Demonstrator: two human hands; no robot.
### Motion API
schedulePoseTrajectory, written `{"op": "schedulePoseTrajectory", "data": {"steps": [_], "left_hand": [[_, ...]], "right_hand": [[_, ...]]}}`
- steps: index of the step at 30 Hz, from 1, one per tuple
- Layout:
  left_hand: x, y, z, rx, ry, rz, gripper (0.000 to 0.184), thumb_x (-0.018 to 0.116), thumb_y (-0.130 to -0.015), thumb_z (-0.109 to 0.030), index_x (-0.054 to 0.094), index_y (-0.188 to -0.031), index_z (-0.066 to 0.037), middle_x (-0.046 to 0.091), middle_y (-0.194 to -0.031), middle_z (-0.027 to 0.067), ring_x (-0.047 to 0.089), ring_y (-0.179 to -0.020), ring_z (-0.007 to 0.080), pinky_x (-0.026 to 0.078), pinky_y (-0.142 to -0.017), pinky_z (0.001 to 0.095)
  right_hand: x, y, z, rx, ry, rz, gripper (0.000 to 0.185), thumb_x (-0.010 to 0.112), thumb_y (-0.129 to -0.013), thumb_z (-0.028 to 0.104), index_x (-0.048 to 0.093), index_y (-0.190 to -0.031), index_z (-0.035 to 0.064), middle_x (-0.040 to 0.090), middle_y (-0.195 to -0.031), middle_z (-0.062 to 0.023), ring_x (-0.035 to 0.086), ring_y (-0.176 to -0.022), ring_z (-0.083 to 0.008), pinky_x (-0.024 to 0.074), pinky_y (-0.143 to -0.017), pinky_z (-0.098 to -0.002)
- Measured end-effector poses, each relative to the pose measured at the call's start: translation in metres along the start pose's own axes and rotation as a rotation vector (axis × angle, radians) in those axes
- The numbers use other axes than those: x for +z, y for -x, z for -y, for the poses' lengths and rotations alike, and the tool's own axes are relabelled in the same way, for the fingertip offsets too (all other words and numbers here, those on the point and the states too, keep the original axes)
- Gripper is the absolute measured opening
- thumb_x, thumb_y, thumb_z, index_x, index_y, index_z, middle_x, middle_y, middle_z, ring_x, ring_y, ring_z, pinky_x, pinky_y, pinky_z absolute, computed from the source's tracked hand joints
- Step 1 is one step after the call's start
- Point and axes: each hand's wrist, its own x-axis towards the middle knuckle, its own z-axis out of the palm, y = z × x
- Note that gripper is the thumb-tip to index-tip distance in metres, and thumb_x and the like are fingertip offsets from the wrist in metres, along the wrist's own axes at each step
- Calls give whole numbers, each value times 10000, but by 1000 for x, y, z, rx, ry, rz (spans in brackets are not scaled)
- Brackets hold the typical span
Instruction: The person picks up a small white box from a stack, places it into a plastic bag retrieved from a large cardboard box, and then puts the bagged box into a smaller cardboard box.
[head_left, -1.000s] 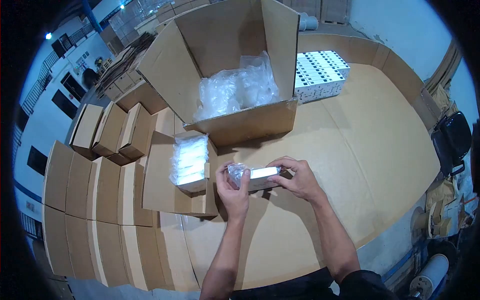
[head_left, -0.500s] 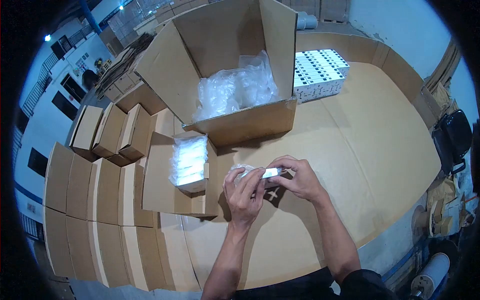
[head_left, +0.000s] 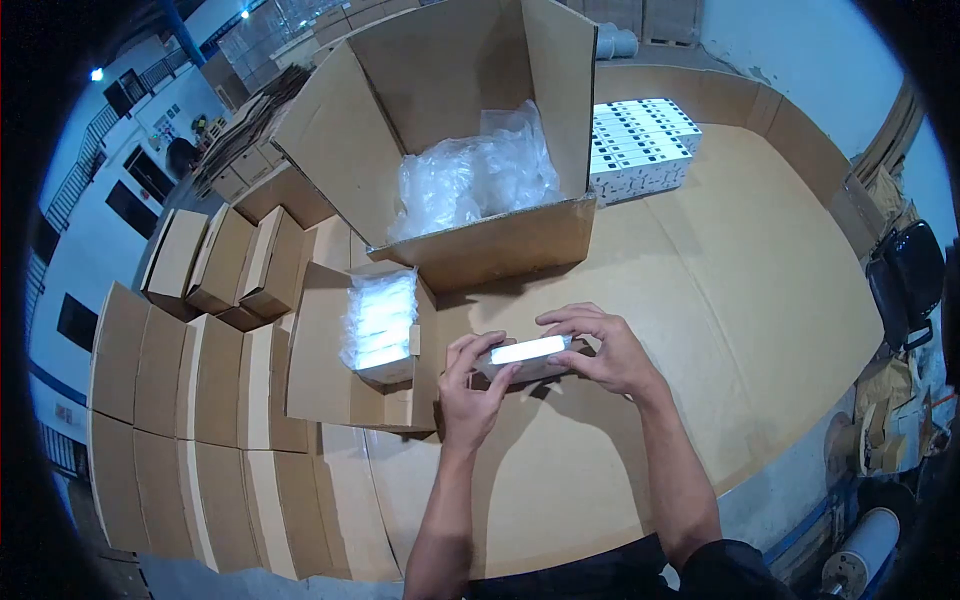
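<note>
Both hands on one small white box (head_left: 528,350), held just above the brown cardboard tabletop (head_left: 700,300), in front of the person. Left hand (head_left: 470,395): thumb and fingers closed to the box's thickness, pinching its left end. Right hand (head_left: 612,355): thumb and index finger close on the right end, other fingers loosely bent. Clear film seems to cling at the ends; how far it wraps, cannot tell. Just beside the left hand, an open small carton (head_left: 325,365) holding a row of film-wrapped packs (head_left: 382,315). Behind it, a large open carton (head_left: 490,245), crumpled clear plastic bags (head_left: 445,185) heaped inside. Right of that, a block of white printed boxes (head_left: 640,160) on the tabletop. Far left, brown cartons (head_left: 215,380) in rows. Beyond the table's right edge, a black chair (head_left: 900,285).
</note>
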Motion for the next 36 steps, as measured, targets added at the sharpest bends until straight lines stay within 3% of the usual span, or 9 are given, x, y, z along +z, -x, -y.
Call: {"op": "schedulePoseTrajectory", "data": {"steps": [2, 5, 10, 15, 20, 21, 25, 29, 36], "left_hand": [[0, 1, 9, -94, 192, 23, 411, 757, -842, 26, 646, -1234, -28, 687, -1125, 97, 638, -1053, 170, 543, -885, 296], [1, 2, 10, -290, 356, 53, 410, 763, -860, -11, 640, -1251, -33, 652, -1170, 93, 657, -1080, 179, 551, -926, 305], [2, 1, 7, -288, 410, 77, 436, 747, -877, -6, 610, -1291, -23, 657, -1165, 86, 640, -1088, 169, 538, -918, 294], [5, 6, 12, -253, 371, 64, 480, 721, -895, 13, 558, -1346, -10, 645, -1153, 76, 610, -1058, 145, 513, -911, 267], [6, 18, 4, -238, 220, -4, 640, 788, -854, -62, 489, -1420, -54, 654, -1124, 112, 628, -1041, 172, 526, -914, 302], [4, 22, 6, -272, 211, 36, 804, 818, -824, -90, 375, -1495, -56, 626, -1210, 171, 622, -1109, 234, 517, -959, 358], [-2, 48, 4, -172, -32, -72, 964, 818, -803, -99, 206, -1539, 19, 497, -1407, 263, 513, -1301, 364, 418, -1092, 452], [-23, 79, -9, -180, -163, 38, 870, 780, -825, -118, 268, -1513, 28, 486, -1411, 247, 478, -1307, 412, 374, -1123, 470], [-55, 115, -27, -82, -413, 197, 635, 754, -831, -170, 472, -1369, 15, 520, -1361, 202, 439, -1319, 390, 368, -1120, 474]], "right_hand": [[1, 0, 3, 24, -41, -14, 369, 780, -785, 39, 727, -1147, 82, 714, -1185, -73, 630, -1141, -247, 553, -919, -369], [2, 0, 9, 58, -115, -11, 443, 754, -805, 20, 692, -1235, 109, 704, -1202, -82, 624, -1153, -245, 561, -916, -380], [7, 0, 9, 123, -187, -21, 449, 746, -799, -5, 693, -1237, 76, 723, -1155, -95, 649, -1056, -210, 523, -887, -338], [3, 2, 17, 89, 42, -35, 400, 752, -801, 5, 715, -1193, 72, 728, -1087, -108, 650, -996, -209, 531, -825, -325], [5, 0, 18, 13, 79, 17, 370, 739, -823, -5, 714, -1185, 69, 723, -1062, -112, 670, -936, -201, 573, -754, -318], [9, 0, 16, 35, 3, 0, 356, 743, -826, -4, 720, -1175, 66, 727, -1042, -105, 679, -899, -187, 560, -748, -305], [21, 0, 14, 26, -92, -76, 327, 724, -841, -35, 710, -1162, 28, 726, -1034, -112, 692, -875, -169, 579, -759, -291], [33, -4, 12, 6, -143, -144, 316, 713, -842, -40, 692, -1155, 5, 728, -1080, -126, 702, -921, -185, 596, -766, -310], [60, -24, 37, -67, -304, -168, 310, 697, -861, -79, 665, -1159, 1, 697, -1087, -114, 692, -939, -173, 611, -811, -292]]}}
